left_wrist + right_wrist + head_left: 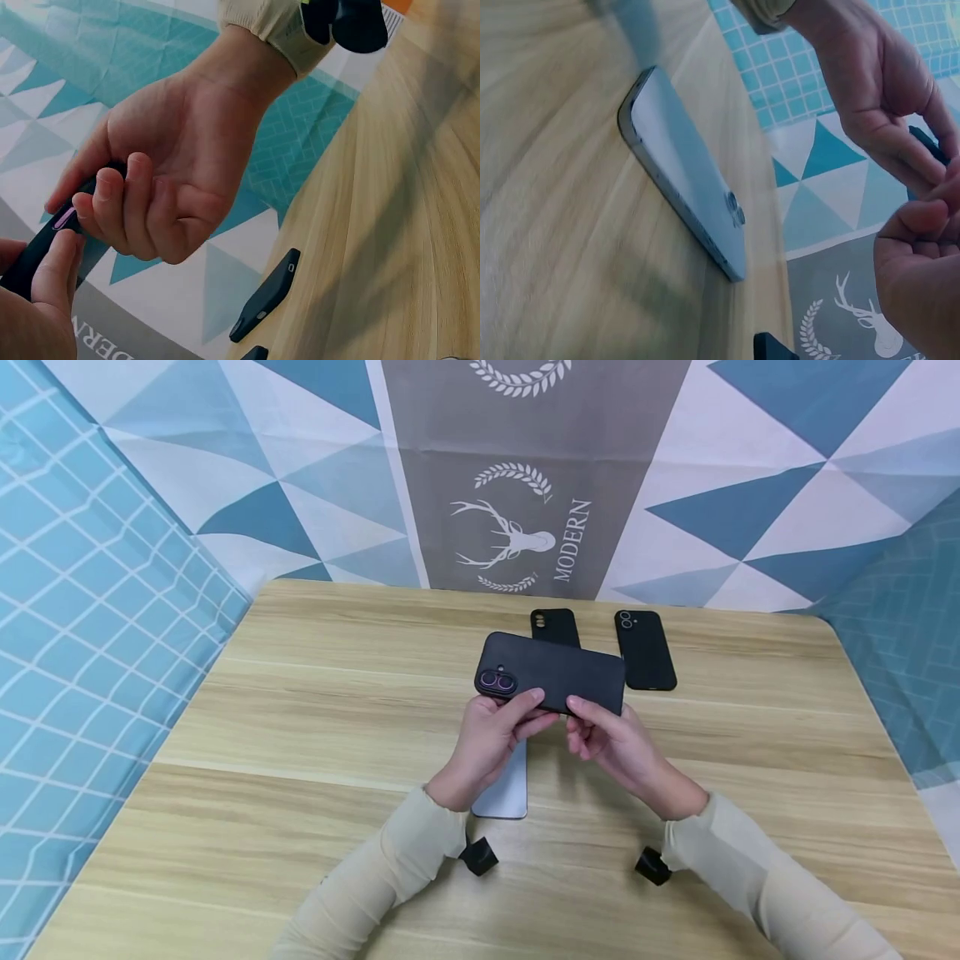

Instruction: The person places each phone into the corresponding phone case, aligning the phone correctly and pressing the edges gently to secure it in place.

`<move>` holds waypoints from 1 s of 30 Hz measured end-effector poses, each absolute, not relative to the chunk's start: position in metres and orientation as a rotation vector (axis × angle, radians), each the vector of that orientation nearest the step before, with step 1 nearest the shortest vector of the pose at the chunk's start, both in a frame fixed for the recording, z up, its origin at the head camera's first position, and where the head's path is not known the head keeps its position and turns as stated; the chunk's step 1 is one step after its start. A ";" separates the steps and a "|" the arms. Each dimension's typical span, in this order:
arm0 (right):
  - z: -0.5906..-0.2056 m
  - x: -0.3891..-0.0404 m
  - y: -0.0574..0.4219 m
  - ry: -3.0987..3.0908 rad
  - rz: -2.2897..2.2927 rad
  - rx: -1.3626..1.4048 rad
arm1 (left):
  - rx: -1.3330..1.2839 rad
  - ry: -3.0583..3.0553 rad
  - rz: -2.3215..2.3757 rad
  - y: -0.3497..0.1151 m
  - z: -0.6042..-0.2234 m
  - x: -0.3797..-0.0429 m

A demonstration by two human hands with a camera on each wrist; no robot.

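Both hands hold a phone in a black case sideways above the table, its back turned up and two pink-ringed lenses at its left end. My left hand grips the near edge by the lenses, thumb on the back. On the same edge, further right, my right hand pinches with its thumb on top. The right hand's fingers curl in at the case in the left wrist view, where a pinkish slot shows on the phone's side. Under the left hand, a pale phone lies on the table with its lenses up.
Behind the held phone lie a black case with camera holes and a second black case with two lens rings. The wooden table ends at a patterned cloth backdrop. Black wrist-worn devices sit by both sleeves.
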State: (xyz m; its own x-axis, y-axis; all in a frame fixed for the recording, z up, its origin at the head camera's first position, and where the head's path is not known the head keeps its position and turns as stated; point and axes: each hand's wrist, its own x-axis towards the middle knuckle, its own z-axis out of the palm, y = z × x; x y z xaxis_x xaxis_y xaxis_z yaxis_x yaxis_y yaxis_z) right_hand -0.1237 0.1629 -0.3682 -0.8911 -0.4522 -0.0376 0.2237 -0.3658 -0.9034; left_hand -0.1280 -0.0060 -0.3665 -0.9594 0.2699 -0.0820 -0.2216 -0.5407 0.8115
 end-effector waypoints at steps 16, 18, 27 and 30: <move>-0.362 -0.146 0.191 1.337 -2.321 -0.246 | -0.008 1.367 2.445 -0.017 -0.365 -0.130; -0.358 -0.150 0.192 1.384 -2.280 -0.220 | 0.016 1.380 2.406 -0.017 -0.365 -0.129; -0.347 -0.158 0.192 1.497 -2.024 -0.136 | 0.109 1.394 2.227 -0.017 -0.364 -0.127; -0.347 -0.159 0.190 1.493 -1.986 -0.141 | 0.117 1.403 2.206 -0.017 -0.365 -0.127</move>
State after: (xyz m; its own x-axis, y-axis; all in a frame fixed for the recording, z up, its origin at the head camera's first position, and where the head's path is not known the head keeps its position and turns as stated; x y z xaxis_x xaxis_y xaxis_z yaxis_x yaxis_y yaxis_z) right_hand -0.1594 0.1901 -0.3471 -0.7886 -0.5457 -0.2834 0.4239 -0.1485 -0.8935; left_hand -0.1270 -0.0168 -0.3649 -0.8617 0.4670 -0.1985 -0.3777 -0.3292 0.8654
